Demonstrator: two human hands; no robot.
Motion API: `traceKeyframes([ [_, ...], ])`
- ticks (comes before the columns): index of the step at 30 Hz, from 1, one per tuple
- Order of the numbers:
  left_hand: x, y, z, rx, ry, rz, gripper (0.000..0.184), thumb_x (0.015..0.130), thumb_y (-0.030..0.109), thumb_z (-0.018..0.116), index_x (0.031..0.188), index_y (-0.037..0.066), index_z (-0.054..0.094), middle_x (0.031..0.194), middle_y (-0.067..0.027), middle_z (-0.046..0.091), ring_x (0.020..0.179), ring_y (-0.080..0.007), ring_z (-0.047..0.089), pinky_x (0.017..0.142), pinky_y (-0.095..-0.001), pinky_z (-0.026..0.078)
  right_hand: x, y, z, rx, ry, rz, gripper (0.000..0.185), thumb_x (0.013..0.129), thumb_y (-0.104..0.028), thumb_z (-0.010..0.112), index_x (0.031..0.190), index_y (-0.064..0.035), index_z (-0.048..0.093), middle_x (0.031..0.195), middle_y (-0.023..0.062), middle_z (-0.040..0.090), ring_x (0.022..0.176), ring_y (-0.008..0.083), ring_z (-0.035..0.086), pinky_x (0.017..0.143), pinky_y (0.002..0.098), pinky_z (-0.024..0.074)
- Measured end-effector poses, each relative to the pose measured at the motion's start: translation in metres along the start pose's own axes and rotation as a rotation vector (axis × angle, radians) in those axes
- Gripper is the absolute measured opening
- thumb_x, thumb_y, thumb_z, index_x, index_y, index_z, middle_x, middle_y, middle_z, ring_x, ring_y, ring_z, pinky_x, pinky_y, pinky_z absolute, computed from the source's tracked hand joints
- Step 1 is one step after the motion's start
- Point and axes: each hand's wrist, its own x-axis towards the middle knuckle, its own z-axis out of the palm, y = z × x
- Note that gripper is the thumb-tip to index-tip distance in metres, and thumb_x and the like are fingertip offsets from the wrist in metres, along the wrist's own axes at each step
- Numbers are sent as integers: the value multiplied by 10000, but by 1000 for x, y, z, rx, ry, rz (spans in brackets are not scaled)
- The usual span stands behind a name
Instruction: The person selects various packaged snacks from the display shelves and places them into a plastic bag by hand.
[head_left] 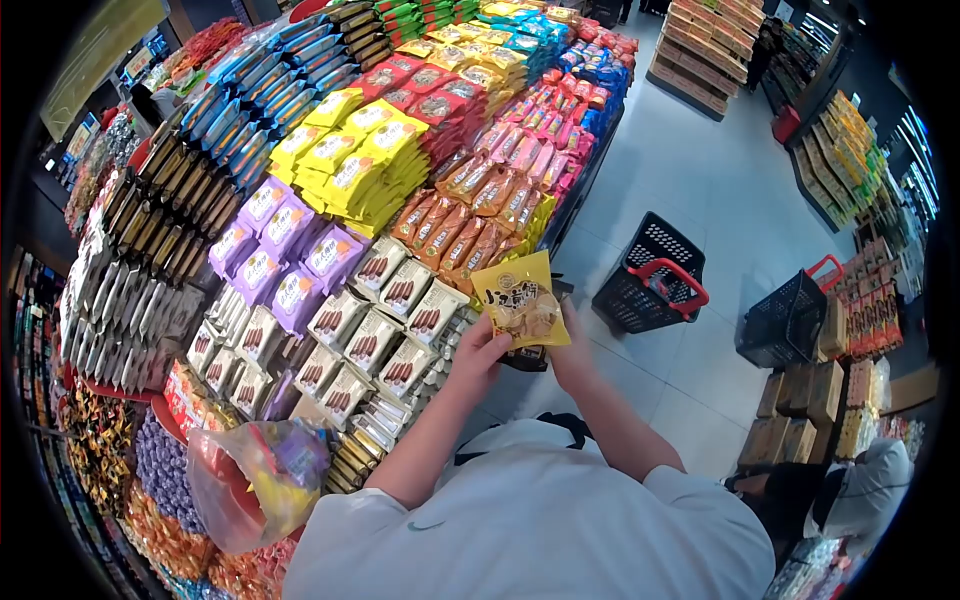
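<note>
A yellow snack packet (522,300) with dark lettering and a picture of round biscuits is held in front of my chest. My left hand (478,350) is closed on its lower left edge, thumb on the front. My right hand (572,345) grips the right side, its fingers mostly hidden behind the packet. Something dark (526,357) shows under and behind the yellow packet; I cannot tell what it is. Nearest to my hands on the display are brown-orange snack packets (465,235) and white packets with brown stick pictures (405,365).
Yellow packets (350,160) and purple packets (290,260) are stacked on the sloping display at left. A clear plastic bag (235,490) with colourful packets lies at its near end. Two black baskets (640,290) with red handles stand on the aisle floor. A person (870,490) is at lower right.
</note>
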Motion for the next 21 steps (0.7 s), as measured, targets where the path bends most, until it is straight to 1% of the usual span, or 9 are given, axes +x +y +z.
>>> traceKeyframes([
  [3, -5, 3, 0, 20, 20, 39, 531, 964, 228, 649, 1411, -20, 506, 1401, -79, 558, 1316, -193, 498, 1129, -357, 356, -11, -22, 27, -120, 93, 113, 481, 937, -66, 667, 1368, -40, 457, 1274, 72, 599, 1140, 154, 580, 979, 297, 482],
  [7, -12, 4, -3, 88, 71, 105, 529, 974, 246, 656, 1411, -13, 510, 1391, -75, 563, 1297, -188, 505, 1117, -353, 367, 1, 14, 17, -127, 16, 106, 555, 948, -71, 651, 1443, -35, 401, 1274, 69, 594, 1142, 154, 577, 971, 293, 482],
  [9, -12, 6, -4, 97, 91, 136, 527, 977, 246, 655, 1410, -16, 508, 1390, -73, 560, 1292, -186, 505, 1114, -352, 369, 4, 25, 22, -4, 113, 183, 624, 973, -89, 627, 1514, -23, 322, 1284, 67, 587, 1147, 151, 573, 950, 283, 489],
  [13, -14, 2, -12, 74, 146, 153, 488, 987, 228, 647, 1388, -23, 525, 1403, -70, 542, 1290, -179, 501, 1114, -349, 371, 2, 22, 25, -126, -16, 132, 639, 1002, -157, 607, 1544, -35, 291, 1327, 69, 562, 1205, 159, 544, 994, 281, 458],
  [15, -15, 2, -12, 50, 185, 158, 456, 987, 213, 641, 1363, -28, 544, 1388, -71, 541, 1279, -180, 507, 1110, -345, 371, 13, 28, 26, 357, -24, 110, 591, 1035, -209, 549, 1546, -50, 299, 1365, 68, 536, 1242, 169, 513, 1040, 305, 419],
  [16, -16, 3, -12, 30, 222, 157, 425, 988, 198, 634, 1337, -34, 564, 1374, -72, 539, 1268, -181, 513, 1106, -342, 371, 15, 23, 28, 353, -34, 105, 591, 1035, -209, 549, 1546, -50, 299, 1365, 68, 536, 1242, 169, 513, 1040, 305, 419],
  [18, -17, 5, -16, 127, 243, 192, 399, 986, 180, 626, 1316, -40, 576, 1358, -78, 533, 1265, -185, 511, 1100, -337, 371, 14, 5, 35, -165, -38, -455, 543, 1025, -219, 530, 1520, -66, 369, 1350, 78, 527, 1236, 184, 507, 1046, 328, 395],
  [19, -18, 7, -18, 223, 269, 215, 375, 984, 162, 618, 1294, -46, 588, 1342, -83, 526, 1262, -188, 508, 1094, -332, 371, 15, -4, 35, -166, -46, -465, 543, 1025, -219, 530, 1520, -66, 369, 1350, 78, 527, 1236, 184, 507, 1046, 328, 395],
  [21, -21, 10, -21, 267, 314, 218, 335, 972, 131, 616, 1256, -48, 610, 1317, -97, 510, 1279, -208, 490, 1090, -342, 367, 16, -21, 28, -618, -100, -648, 489, 988, -183, 541, 1456, -56, 479, 1246, 79, 578, 1152, 188, 541, 986, 336, 409],
])
